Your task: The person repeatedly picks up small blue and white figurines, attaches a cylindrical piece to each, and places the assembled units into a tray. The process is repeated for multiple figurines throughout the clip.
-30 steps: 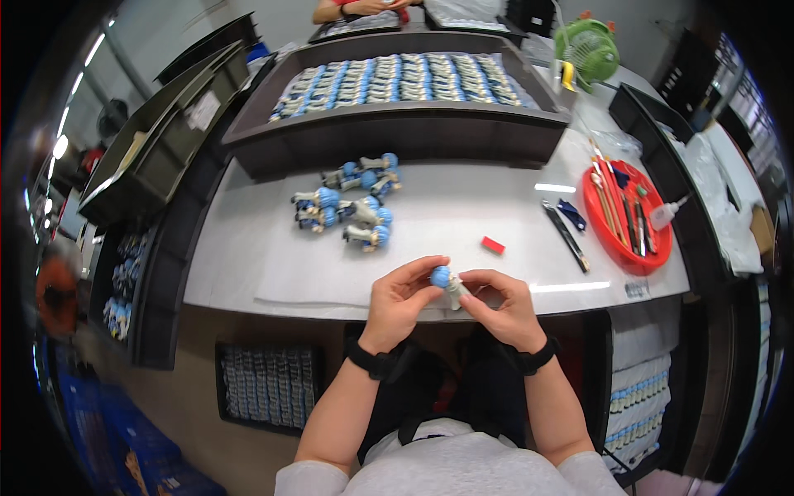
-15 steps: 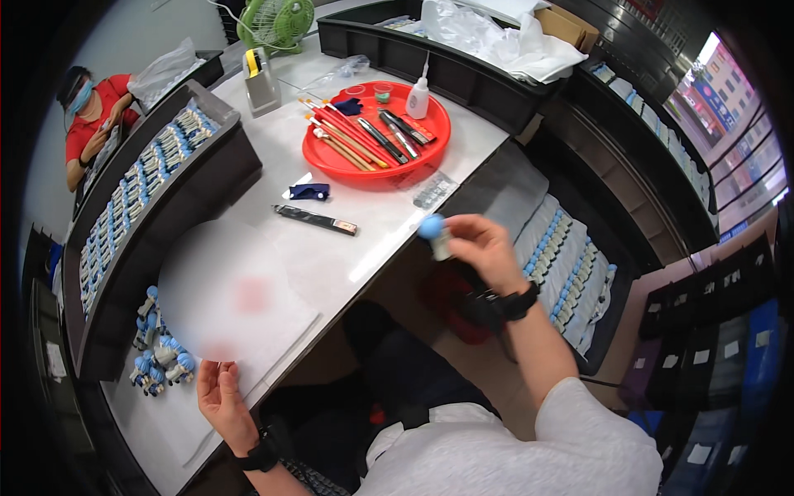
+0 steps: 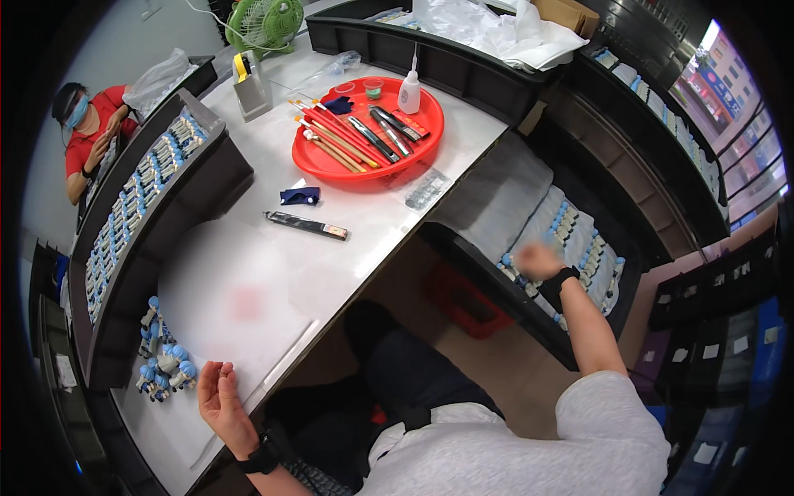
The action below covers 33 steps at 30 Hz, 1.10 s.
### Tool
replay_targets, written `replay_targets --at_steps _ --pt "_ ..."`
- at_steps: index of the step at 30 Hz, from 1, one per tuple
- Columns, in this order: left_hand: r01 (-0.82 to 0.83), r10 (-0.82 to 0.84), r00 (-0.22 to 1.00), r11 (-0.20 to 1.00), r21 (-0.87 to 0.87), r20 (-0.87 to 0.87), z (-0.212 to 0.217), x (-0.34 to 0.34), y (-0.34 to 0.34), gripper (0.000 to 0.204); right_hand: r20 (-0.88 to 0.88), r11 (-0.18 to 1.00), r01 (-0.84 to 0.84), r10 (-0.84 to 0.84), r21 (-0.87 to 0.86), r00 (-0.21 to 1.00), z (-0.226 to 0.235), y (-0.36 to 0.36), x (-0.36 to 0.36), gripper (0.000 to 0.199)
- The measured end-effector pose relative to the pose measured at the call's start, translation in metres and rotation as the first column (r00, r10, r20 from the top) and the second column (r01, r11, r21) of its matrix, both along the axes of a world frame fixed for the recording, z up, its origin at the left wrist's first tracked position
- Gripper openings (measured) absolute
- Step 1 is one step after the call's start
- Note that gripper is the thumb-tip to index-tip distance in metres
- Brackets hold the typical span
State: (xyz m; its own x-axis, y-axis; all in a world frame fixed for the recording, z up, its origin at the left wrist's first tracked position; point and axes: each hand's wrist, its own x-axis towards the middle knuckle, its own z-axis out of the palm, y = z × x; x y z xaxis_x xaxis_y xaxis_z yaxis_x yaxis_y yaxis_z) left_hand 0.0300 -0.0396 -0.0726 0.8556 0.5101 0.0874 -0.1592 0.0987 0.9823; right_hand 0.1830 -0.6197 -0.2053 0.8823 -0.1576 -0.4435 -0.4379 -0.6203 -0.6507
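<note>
My left hand point(image 3: 219, 403) lies open, palm up, on the near edge of the white table point(image 3: 364, 215), holding nothing. Just left of it stands a cluster of small blue-capped figurines point(image 3: 164, 368). My right hand point(image 3: 538, 260) reaches out to the right, below the table's level, over a black tray point(image 3: 529, 314) that holds rows of the same blue-capped figurines point(image 3: 583, 248). That hand is blurred and its fingers are curled. A pale blue blur at its fingertips looks like one blue-capped figurine point(image 3: 552, 241) held in it.
A red round tray point(image 3: 368, 132) with brushes, tools and a white glue bottle point(image 3: 409, 89) sits at the back. A black flat tool point(image 3: 306, 225) and a dark blue scrap point(image 3: 299, 196) lie mid-table. A long black crate of figurines point(image 3: 132, 223) runs along the left. Another person in red point(image 3: 91, 132) works beyond it. A green fan point(image 3: 265, 23) stands far back.
My hands have parted from the figurine they held together. My right hand has carried it right and down to the side tray. My left hand stayed by the table edge, open.
</note>
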Motion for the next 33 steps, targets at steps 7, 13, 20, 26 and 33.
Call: replay_targets --at_steps 7,13,20,26,33 --pt "-0.040 0.040 0.999 0.999 -0.001 -0.017 0.004 0.002 -0.006 0.027 0.060 0.977 -0.105 0.118 -0.184 0.991 -0.043 -0.019 0.005 0.023" --pt "0.015 -0.017 0.999 0.999 0.045 0.039 0.005 0.003 -0.011 0.024 0.308 0.894 -0.168 0.312 -0.416 0.899 -0.033 -0.026 0.000 0.027" --pt "0.108 -0.167 0.986 0.685 0.721 0.011 0.063 -0.015 -0.013 0.025 0.452 0.919 -0.233 0.069 0.317 0.889 0.093 0.143 -0.007 0.017" --pt "0.070 0.042 0.996 0.199 0.978 -0.080 0.077 0.007 0.049 0.026 0.472 0.744 -0.514 0.302 0.426 0.828 0.131 0.246 -0.034 0.019" --pt "0.232 0.263 0.946 -0.137 0.963 -0.191 0.049 0.006 0.082 0.026 0.498 0.479 -0.682 0.467 0.552 0.731 0.144 0.327 -0.067 0.016"
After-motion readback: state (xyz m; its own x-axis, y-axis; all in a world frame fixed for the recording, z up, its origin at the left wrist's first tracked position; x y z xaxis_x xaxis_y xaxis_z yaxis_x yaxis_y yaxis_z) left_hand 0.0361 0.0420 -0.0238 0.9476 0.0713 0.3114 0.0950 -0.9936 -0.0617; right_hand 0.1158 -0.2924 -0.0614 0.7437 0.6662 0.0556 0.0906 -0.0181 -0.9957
